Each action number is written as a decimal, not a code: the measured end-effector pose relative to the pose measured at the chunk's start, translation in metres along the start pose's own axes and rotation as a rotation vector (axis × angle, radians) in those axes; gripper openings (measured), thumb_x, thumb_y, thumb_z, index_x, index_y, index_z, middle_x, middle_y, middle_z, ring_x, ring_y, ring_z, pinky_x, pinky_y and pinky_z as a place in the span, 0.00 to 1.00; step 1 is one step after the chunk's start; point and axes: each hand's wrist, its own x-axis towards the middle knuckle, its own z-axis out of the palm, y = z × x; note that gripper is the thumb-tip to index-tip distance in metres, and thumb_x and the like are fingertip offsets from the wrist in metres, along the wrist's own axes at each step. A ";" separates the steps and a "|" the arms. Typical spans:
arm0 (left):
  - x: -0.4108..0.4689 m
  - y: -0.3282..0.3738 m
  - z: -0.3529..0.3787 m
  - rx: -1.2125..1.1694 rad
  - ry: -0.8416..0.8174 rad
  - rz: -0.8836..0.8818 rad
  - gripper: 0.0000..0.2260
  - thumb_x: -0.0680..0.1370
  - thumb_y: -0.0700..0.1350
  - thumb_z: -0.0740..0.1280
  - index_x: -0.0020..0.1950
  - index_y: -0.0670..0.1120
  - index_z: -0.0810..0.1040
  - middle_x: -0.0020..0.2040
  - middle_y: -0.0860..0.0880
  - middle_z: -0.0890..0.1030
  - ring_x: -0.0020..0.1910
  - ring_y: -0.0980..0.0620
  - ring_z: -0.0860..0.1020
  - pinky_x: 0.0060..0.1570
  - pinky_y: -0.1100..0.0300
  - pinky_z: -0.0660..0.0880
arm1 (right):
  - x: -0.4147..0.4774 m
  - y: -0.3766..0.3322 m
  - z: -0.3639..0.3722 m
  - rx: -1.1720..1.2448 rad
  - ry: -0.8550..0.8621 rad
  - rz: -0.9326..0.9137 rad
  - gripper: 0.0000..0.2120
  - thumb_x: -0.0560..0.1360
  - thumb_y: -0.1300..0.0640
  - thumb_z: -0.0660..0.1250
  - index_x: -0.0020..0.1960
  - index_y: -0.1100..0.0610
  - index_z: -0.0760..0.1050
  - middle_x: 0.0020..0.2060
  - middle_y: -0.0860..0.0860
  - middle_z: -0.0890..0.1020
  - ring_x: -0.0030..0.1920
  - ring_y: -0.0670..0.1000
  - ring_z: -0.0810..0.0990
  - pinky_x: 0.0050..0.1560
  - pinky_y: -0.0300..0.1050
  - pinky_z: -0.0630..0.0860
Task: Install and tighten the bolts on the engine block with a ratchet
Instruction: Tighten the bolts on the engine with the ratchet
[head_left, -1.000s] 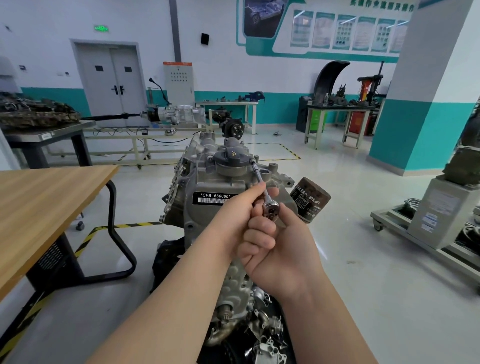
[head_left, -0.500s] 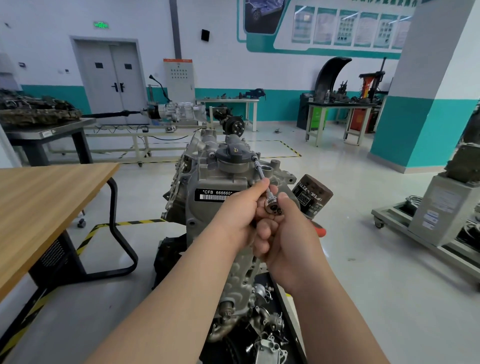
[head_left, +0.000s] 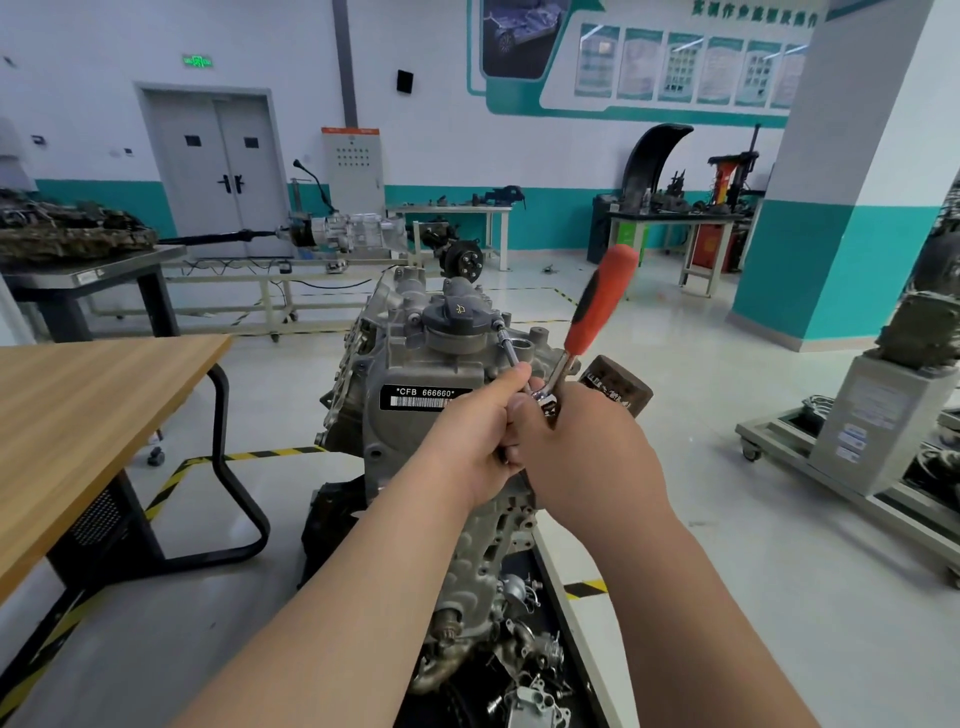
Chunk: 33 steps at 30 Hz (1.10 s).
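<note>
While tight in left hand (head_left: 467, 447) and right hand (head_left: 589, 449), ratchet (head_left: 597, 306) at engine block (head_left: 410, 364).

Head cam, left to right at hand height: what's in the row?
Wooden table → left hand → right hand → grey wheeled stand. Engine block and ratchet overlap the hands, so they are left out.

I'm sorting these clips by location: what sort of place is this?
Likely an automotive training workshop: a bare engine block being worked on, a gearbox on display, and wall-mounted instruction boards.
</note>
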 end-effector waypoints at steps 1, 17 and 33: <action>0.000 0.000 0.000 0.005 0.005 0.007 0.13 0.78 0.51 0.67 0.37 0.47 0.83 0.36 0.50 0.70 0.35 0.53 0.64 0.35 0.61 0.62 | 0.001 0.001 0.001 0.080 -0.026 0.022 0.17 0.78 0.42 0.56 0.37 0.53 0.69 0.31 0.50 0.78 0.31 0.50 0.75 0.29 0.44 0.67; -0.006 0.001 -0.006 -0.020 -0.113 -0.077 0.13 0.80 0.53 0.62 0.44 0.46 0.81 0.29 0.53 0.68 0.16 0.59 0.69 0.15 0.73 0.63 | -0.014 -0.006 0.011 2.101 -0.603 0.765 0.21 0.78 0.43 0.56 0.38 0.58 0.74 0.18 0.44 0.65 0.16 0.44 0.63 0.20 0.34 0.63; 0.001 -0.007 -0.003 0.037 -0.045 0.086 0.21 0.79 0.50 0.65 0.26 0.49 0.76 0.24 0.53 0.66 0.19 0.56 0.63 0.22 0.64 0.58 | -0.003 0.008 -0.001 0.788 -0.209 0.331 0.28 0.78 0.42 0.59 0.24 0.52 0.77 0.20 0.53 0.76 0.21 0.51 0.74 0.23 0.40 0.71</action>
